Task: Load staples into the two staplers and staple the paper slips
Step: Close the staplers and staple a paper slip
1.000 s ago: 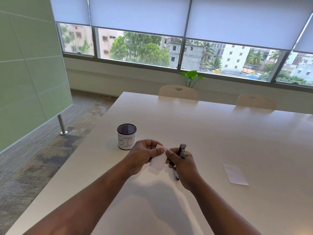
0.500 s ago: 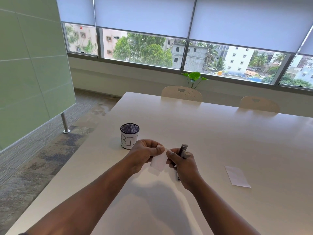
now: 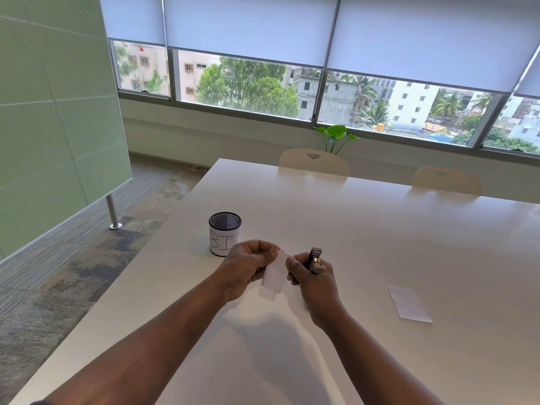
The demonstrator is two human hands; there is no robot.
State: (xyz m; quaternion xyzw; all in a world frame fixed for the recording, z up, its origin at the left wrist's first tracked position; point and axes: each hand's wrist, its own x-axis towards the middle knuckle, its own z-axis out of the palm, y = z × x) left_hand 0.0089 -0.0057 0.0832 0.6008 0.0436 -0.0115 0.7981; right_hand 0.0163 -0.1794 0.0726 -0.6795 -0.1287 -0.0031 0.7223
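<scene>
Both hands are raised just above the white table (image 3: 380,244). My left hand (image 3: 247,266) pinches the top of a small white paper slip (image 3: 274,273), which hangs between the hands. My right hand (image 3: 314,280) grips a small dark stapler (image 3: 315,260) whose tip sticks up past the fingers, and its thumb touches the slip's right edge. A second white paper slip (image 3: 409,302) lies flat on the table to the right. No second stapler is in view.
A black mesh cup (image 3: 225,233) with a white label reading "BI" stands on the table just left of and behind my left hand. Two pale chairs (image 3: 314,162) stand at the far edge. The table's left edge runs close to the cup.
The hands keep the same hold on the slip and the stapler. Only the camera view has shifted slightly.
</scene>
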